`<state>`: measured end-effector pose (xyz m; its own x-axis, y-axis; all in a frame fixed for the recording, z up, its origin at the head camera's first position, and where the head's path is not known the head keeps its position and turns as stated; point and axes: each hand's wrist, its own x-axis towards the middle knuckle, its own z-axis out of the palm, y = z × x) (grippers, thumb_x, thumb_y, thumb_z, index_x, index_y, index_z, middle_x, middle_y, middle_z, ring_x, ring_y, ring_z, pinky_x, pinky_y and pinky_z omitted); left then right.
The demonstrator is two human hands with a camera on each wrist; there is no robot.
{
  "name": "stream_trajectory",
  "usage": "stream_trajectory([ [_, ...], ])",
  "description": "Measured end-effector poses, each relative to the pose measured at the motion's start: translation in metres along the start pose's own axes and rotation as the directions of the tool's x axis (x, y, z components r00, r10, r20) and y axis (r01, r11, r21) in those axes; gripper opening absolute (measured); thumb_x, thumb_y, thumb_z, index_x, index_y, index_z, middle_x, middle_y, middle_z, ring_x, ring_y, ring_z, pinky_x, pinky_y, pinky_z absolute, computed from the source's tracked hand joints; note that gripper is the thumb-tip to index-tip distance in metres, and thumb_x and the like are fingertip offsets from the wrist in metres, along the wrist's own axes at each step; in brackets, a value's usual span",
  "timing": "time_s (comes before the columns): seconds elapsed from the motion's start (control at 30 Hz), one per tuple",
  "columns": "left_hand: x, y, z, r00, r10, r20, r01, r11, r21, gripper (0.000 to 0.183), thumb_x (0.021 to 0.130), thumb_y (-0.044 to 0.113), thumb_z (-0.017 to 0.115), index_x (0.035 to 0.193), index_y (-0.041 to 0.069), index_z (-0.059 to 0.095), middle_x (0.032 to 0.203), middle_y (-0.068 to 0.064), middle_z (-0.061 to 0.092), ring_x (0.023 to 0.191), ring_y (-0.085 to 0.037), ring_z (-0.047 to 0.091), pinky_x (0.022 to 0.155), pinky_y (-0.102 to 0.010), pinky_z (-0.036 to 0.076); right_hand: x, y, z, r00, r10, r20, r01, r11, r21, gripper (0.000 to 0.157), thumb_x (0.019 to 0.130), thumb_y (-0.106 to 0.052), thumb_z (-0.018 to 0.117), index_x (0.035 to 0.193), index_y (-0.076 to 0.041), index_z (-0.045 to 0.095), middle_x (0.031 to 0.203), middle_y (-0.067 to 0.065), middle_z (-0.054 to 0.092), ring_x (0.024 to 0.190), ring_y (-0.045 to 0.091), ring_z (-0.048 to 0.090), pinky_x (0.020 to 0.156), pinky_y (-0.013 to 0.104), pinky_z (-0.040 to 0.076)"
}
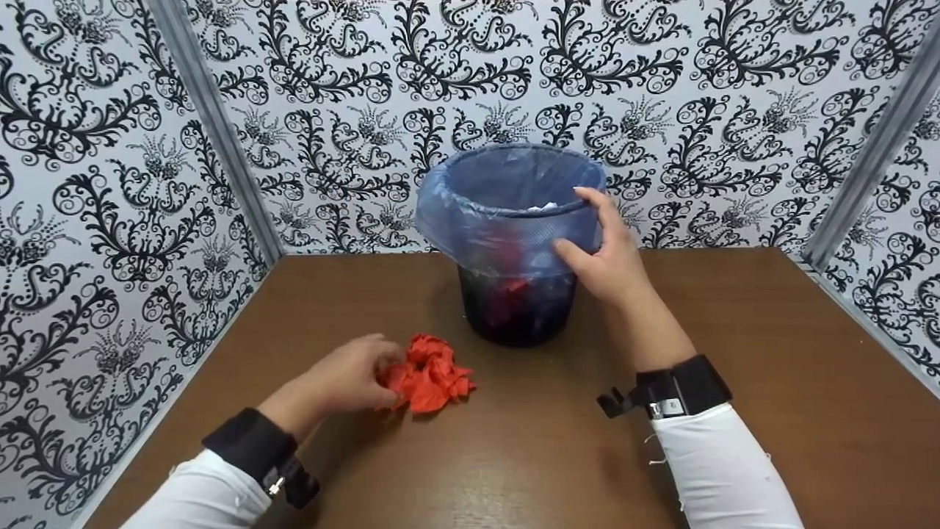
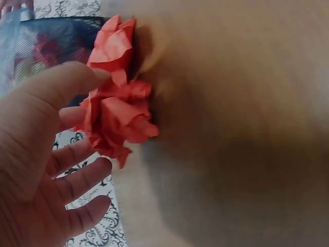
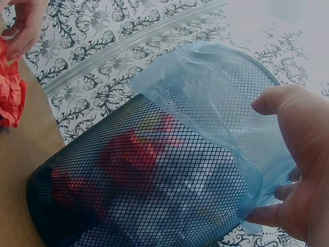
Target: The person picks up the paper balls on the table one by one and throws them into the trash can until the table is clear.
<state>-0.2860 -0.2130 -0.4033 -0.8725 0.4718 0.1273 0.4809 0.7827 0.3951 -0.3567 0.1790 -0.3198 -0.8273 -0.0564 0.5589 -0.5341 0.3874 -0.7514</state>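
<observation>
A crumpled sheet of red paper (image 1: 429, 375) lies on the brown table. My left hand (image 1: 352, 375) is at its left side, thumb and index finger around the paper (image 2: 121, 110); the index fingertip is hidden behind it. The other fingers are spread. A dark mesh wastebasket (image 1: 514, 316) stands behind the paper, lined with a translucent blue bag (image 1: 507, 242) folded over its rim. My right hand (image 1: 613, 253) holds the basket's right side near the top, one finger over the rim and the thumb against the bag outside. Red and whitish crumpled pieces (image 3: 128, 154) show through the mesh.
Patterned black-and-white wall panels (image 1: 323, 147) enclose the table (image 1: 330, 301) at the back and sides, joined by grey corner strips (image 1: 213, 117). Both wrists wear black straps (image 1: 683, 386) with small devices.
</observation>
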Motion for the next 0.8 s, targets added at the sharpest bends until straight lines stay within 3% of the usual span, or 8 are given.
stream_trajectory([
  [0.3,0.0008,-0.0041,0.0111,0.998,0.002,0.055,0.0,0.999,-0.049,0.029,0.075,0.013,0.077,0.103,0.014,0.071,0.095,0.001,0.06,0.084,-0.017,0.055,0.069,-0.028,0.047,0.0003,0.0,-0.0003,1.0,0.013,0.006,-0.013,1.0,0.008,0.075,0.086,-0.025,0.08,0.151,-0.033,0.042,0.148,0.01,0.051,0.127,0.033,0.053,0.109,0.061,0.043],
  [0.47,0.0003,-0.0048,0.0116,0.997,0.004,0.078,0.001,0.998,-0.063,0.018,0.079,0.008,0.071,0.095,0.015,0.067,0.085,0.001,0.057,0.073,-0.013,0.051,0.059,-0.027,0.043,0.0006,0.0012,-0.0001,1.0,0.0,-0.001,0.0,1.0,0.022,0.074,0.086,-0.024,0.08,0.15,-0.032,0.044,0.147,0.01,0.052,0.127,0.032,0.053,0.109,0.059,0.043],
  [0.63,-0.0017,-0.0058,0.0114,0.997,-0.016,0.078,0.022,0.996,-0.083,0.014,0.083,0.008,0.069,0.093,0.018,0.065,0.078,0.002,0.055,0.065,-0.01,0.049,0.055,-0.024,0.041,0.0024,0.0046,0.0008,0.998,-0.058,-0.02,0.059,0.998,0.026,0.071,0.086,-0.019,0.079,0.149,-0.025,0.046,0.147,0.01,0.053,0.128,0.029,0.053,0.111,0.055,0.04],
  [0.8,-0.0056,-0.0088,0.0068,0.999,-0.006,0.051,0.009,0.998,-0.065,0.014,0.083,0.007,0.068,0.091,0.017,0.065,0.078,0.003,0.054,0.067,-0.011,0.05,0.057,-0.024,0.042,0.0008,0.0029,0.0,1.0,-0.025,-0.004,0.025,1.0,0.019,0.072,0.087,-0.022,0.079,0.15,-0.029,0.045,0.148,0.009,0.051,0.128,0.031,0.052,0.111,0.058,0.041],
])
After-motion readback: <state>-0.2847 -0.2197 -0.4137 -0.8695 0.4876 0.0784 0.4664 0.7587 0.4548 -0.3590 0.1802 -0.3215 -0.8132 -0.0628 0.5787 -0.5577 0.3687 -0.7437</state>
